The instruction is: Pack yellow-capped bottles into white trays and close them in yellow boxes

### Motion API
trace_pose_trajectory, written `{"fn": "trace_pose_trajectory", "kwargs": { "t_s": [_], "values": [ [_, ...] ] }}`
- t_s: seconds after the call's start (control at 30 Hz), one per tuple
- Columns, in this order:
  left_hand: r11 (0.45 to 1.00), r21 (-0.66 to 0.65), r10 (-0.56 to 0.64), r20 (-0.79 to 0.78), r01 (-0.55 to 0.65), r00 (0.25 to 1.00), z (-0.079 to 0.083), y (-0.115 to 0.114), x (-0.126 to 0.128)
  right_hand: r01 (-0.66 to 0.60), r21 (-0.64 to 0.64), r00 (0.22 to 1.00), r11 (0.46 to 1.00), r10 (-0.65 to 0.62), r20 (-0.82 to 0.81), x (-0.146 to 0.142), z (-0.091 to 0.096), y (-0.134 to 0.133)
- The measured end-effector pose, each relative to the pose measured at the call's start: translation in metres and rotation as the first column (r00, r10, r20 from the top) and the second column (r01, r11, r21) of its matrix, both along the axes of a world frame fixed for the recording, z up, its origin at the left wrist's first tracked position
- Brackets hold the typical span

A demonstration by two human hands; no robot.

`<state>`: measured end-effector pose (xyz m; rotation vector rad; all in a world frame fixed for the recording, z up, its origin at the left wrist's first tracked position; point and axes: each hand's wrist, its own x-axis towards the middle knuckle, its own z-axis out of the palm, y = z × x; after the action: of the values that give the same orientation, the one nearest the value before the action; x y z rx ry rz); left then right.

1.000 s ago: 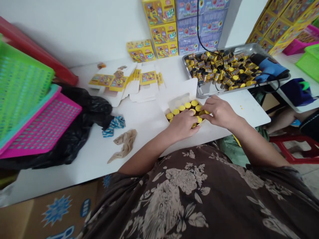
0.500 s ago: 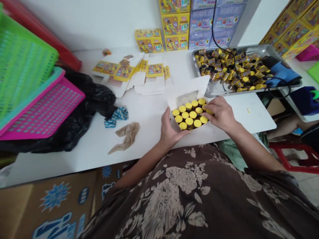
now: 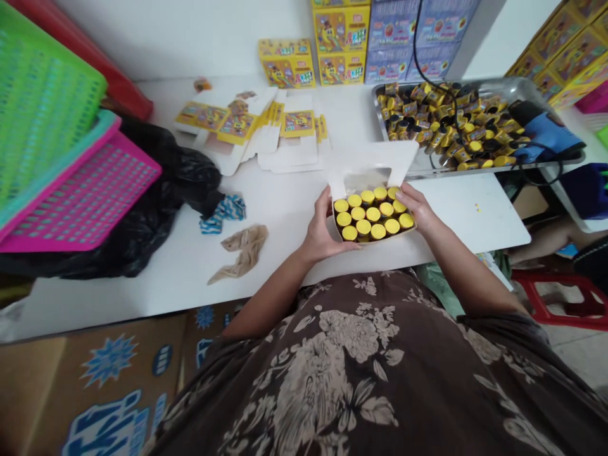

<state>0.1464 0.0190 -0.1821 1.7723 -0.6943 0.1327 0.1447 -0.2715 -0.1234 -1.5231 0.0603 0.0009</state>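
Note:
A small cardboard box (image 3: 375, 157) with its white lid raised lies in front of me, filled with rows of little yellow-capped cups (image 3: 363, 227). My left hand (image 3: 323, 229) grips the box's left side, thumb along the near edge. On the right side, my right hand (image 3: 418, 206) clasps the box near its back corner, with fingers partly hidden behind the wall. Behind and to the right, a metal tray (image 3: 430, 166) holds many loose cups of the same kind (image 3: 441, 120).
Flattened printed cartons (image 3: 297, 136) lie behind the box on the white table (image 3: 166, 278). Yellow boxes (image 3: 289, 66) and purple boxes (image 3: 389, 66) are stacked along the wall. Plastic baskets (image 3: 90, 196) and a black bag (image 3: 175, 168) stand at left. A cable (image 3: 420, 57) hangs over the tray.
My right hand has moved from a cup in the right end of the box to the box's right side. The right-hand rows now look full, and the box sits slightly further right in view.

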Motion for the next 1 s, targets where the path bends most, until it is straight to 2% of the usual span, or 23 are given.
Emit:
{"fn": "trace_pose_trajectory", "kwargs": {
  "t_s": [0.2,0.27,0.33,0.43,0.6,0.73,0.87,1.0],
  "values": [
    [0.98,-0.086,-0.188,-0.108,0.179,0.976,0.013,0.014,-0.023,0.048,-0.004,0.997,0.999,-0.048,-0.061,-0.055,-0.002,0.008],
    [0.97,-0.156,-0.217,-0.191,0.188,0.957,0.018,0.014,-0.034,0.056,0.011,0.997,0.998,-0.055,-0.045,-0.068,-0.001,0.008],
    [0.97,-0.204,-0.186,-0.28,0.131,0.942,0.022,0.013,-0.045,0.057,0.021,0.997,0.998,-0.056,-0.047,-0.076,-0.001,0.008],
    [0.977,-0.204,-0.132,-0.369,0.058,0.92,0.027,0.011,-0.058,0.055,-0.012,0.995,0.998,-0.056,-0.082,-0.081,-0.005,0.006],
    [0.969,-0.241,-0.162,-0.43,0.061,0.888,0.025,0.011,-0.068,0.083,-0.071,0.993,0.994,-0.089,-0.081,-0.085,-0.009,0.004],
    [0.93,-0.365,-0.178,-0.538,-0.037,0.824,0.025,0.006,-0.069,0.031,-0.065,0.999,0.997,-0.033,-0.042,-0.089,-0.002,0.009],
    [0.904,-0.403,-0.148,-0.606,-0.142,0.781,0.034,-0.003,-0.065,0.126,0.016,0.989,0.992,-0.124,-0.081,-0.09,0.002,0.013],
    [0.872,-0.455,-0.176,-0.636,-0.18,0.752,0.039,-0.011,-0.062,0.146,0.112,0.987,0.983,-0.137,-0.087,-0.087,-0.003,0.01]
  ]
}}
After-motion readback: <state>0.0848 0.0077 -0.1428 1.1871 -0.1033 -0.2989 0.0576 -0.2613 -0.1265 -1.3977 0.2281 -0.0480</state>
